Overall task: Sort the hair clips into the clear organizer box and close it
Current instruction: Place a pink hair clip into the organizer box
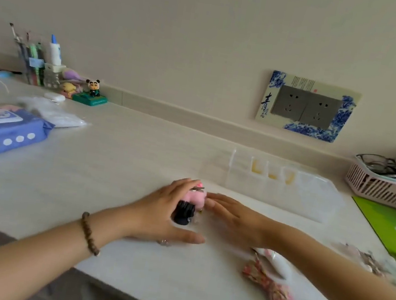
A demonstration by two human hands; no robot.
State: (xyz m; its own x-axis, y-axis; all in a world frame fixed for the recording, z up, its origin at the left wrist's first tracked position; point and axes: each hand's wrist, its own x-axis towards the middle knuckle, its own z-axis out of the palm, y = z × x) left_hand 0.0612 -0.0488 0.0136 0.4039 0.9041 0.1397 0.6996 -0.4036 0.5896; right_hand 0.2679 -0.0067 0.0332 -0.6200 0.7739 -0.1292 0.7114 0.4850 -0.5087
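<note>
a: while the organizer box [287, 196] sits further back on the counter [139, 156] with only a few yellowish bits inside, how far along?

b: early imo. left hand [164, 214] cups a pink clip [196, 197] and black clip [183, 212], can't tell if that grip's really closed. right hand [233, 216] is flat, holding nothing, fingertips by the pink one. floral clip [270, 291] lies loose up front, box looks open.

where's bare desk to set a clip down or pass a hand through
Widest bare patch: between the blue wipes pack and the clear organizer box, from the left hand back to the wall. A smaller one along the front edge, left of the floral fabric piece. Crowded: the right side by the green mat and pink basket.
</note>
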